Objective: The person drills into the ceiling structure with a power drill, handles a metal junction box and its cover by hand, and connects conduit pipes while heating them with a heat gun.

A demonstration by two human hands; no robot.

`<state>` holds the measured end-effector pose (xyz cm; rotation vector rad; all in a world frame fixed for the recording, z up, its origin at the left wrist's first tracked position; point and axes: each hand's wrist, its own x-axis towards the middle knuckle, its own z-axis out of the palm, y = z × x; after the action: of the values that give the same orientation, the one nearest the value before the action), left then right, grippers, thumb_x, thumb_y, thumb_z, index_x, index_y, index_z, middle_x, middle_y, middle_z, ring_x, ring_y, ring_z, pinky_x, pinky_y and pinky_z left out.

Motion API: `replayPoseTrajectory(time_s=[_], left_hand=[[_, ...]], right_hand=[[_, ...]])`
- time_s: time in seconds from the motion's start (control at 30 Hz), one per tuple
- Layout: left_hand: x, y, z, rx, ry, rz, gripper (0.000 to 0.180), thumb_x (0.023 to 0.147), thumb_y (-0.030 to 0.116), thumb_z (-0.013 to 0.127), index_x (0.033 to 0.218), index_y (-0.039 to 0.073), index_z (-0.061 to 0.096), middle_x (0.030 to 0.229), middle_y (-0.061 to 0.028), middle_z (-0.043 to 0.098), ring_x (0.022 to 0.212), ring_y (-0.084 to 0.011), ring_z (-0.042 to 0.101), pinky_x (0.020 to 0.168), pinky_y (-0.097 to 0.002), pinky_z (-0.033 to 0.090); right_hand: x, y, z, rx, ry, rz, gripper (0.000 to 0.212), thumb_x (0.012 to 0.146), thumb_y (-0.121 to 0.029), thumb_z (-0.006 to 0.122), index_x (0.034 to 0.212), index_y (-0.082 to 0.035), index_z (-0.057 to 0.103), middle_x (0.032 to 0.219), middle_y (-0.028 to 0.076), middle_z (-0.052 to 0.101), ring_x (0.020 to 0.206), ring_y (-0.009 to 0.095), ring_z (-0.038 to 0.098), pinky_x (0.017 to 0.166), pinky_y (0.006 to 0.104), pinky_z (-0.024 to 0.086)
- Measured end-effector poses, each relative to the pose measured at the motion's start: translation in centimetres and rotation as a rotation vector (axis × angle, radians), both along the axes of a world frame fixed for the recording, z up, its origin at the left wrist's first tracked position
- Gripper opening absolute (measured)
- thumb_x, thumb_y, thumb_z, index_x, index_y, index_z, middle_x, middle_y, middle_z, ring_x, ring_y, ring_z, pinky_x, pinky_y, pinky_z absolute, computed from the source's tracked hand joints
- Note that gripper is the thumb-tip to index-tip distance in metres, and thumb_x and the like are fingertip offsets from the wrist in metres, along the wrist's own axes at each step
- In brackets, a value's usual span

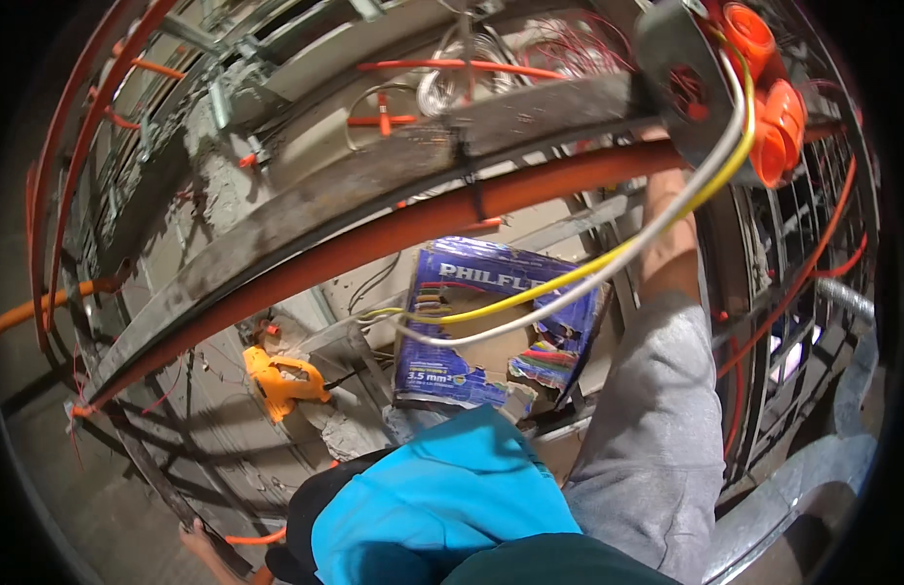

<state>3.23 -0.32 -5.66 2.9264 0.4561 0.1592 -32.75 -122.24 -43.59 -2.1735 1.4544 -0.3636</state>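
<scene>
At the lower left, my left hand (194, 538) is closed round a dark metal bar (159, 483) of the framework. My right arm, in a grey sleeve (657, 419) with a bare forearm (669, 249), reaches up at the right. Its hand is mostly hidden behind the orange pipe (530, 185) and a grey metal electrical box (671, 49), so its fingers do not show. Orange fittings (779, 127) are attached to that box. A yellow wire (608, 261) and a white wire (657, 234) curve from it down to a torn blue cardboard box (442, 366).
A long grey metal beam (374, 166) crosses beside the orange pipe. Coiled white wire (452, 88) and thin red wires (579, 49) lie farther off. An orange-yellow tool-like handle (281, 380) sits left of the carton. Metal framework (784, 224) and silvery ducting (813, 487) stand at right.
</scene>
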Motion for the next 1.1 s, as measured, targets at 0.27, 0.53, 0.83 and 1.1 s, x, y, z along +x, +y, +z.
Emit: replayPoseTrajectory(time_s=[0.27, 0.53, 0.83, 1.1], left_hand=[[-2.6, 3.1, 0.7, -0.176, -0.030, -0.014, 0.054, 0.089, 0.012, 0.077, 0.136, -0.006, 0.057, 0.121, -0.0169, 0.069, 0.107, -0.0278, 0.064, 0.099, -0.0379, 0.049], [-0.9, -4.8, 0.1, 0.163, -0.077, 0.162, 0.052, 0.087, 0.020, 0.076, 0.135, 0.006, 0.060, 0.120, -0.0262, 0.070, 0.117, -0.0433, 0.065, 0.097, -0.0497, 0.051], [-2.8, -9.4, 1.8, 0.193, -0.028, 0.242, 0.049, 0.093, 0.017, 0.071, 0.138, 0.006, 0.055, 0.128, -0.0225, 0.066, 0.120, -0.0432, 0.062, 0.101, -0.0509, 0.049], [-3.6, -6.8, 0.5, 0.169, -0.099, 0.127, 0.047, 0.094, 0.015, 0.068, 0.137, 0.005, 0.052, 0.126, -0.0220, 0.064, 0.116, -0.0437, 0.062, 0.097, -0.0538, 0.049]], right_hand=[[-0.6, 3.4, -3.0, 0.286, -0.289, 0.039, 0.067, 0.087, -0.039, 0.076, 0.141, -0.006, 0.056, 0.142, 0.015, 0.056, 0.134, 0.030, 0.051, 0.111, 0.0423, 0.046], [-12.6, -5.4, 2.1, 0.765, -0.620, 0.004, 0.065, 0.088, -0.039, 0.076, 0.139, -0.004, 0.058, 0.138, 0.016, 0.060, 0.131, 0.029, 0.055, 0.109, 0.0408, 0.048], [-11.9, 8.7, 11.3, 0.485, -0.535, -0.183, 0.063, 0.089, -0.037, 0.074, 0.139, -0.003, 0.058, 0.136, 0.016, 0.062, 0.128, 0.028, 0.057, 0.108, 0.0399, 0.049], [-12.2, 22.1, 22.6, 0.255, -0.573, -0.182, 0.060, 0.090, -0.034, 0.071, 0.140, -0.003, 0.057, 0.136, 0.016, 0.062, 0.127, 0.028, 0.058, 0.107, 0.0393, 0.049]])
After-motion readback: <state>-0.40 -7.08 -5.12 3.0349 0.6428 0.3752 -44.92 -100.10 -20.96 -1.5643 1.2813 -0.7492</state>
